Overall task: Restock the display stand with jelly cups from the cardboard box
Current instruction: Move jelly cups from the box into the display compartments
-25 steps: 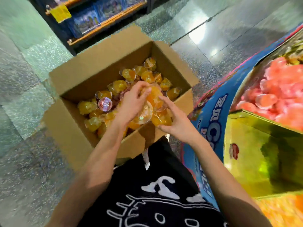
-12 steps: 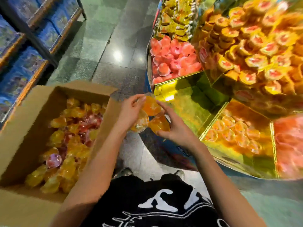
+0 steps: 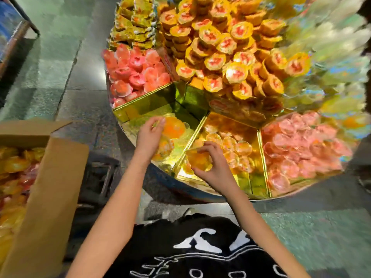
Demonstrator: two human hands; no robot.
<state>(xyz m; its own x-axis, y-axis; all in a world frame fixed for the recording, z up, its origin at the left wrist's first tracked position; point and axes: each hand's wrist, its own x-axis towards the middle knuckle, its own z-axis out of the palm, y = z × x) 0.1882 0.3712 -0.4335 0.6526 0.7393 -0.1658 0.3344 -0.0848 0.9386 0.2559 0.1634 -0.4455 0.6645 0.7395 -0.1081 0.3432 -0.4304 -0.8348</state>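
Both hands have left the gap between box and stand, where they carried the cups together half a second ago, and now work apart over the stand's front compartments. Nearest, the right hand (image 3: 213, 168) curls thumb and fingers round a single jelly cup (image 3: 197, 160), which sits under its fingertips on the side toward the other hand, over the gold divider (image 3: 189, 142). Slightly farther and to its left, the left hand (image 3: 149, 137) pinches a cluster of orange jelly cups (image 3: 173, 127); one lies at its fingertips and another just below its palm, above a mostly bare gold compartment of the display stand (image 3: 144, 106). The cardboard box (image 3: 50, 177), holding more cups, stands well to the left of the left hand. Just beyond the right hand's knuckles lie loose orange cups (image 3: 237, 149); pink cups (image 3: 301, 145) fill the section to its right. Beyond the left hand sits another pink batch (image 3: 136, 71), and farther back a heap of yellow-lidded cups (image 3: 226, 47).
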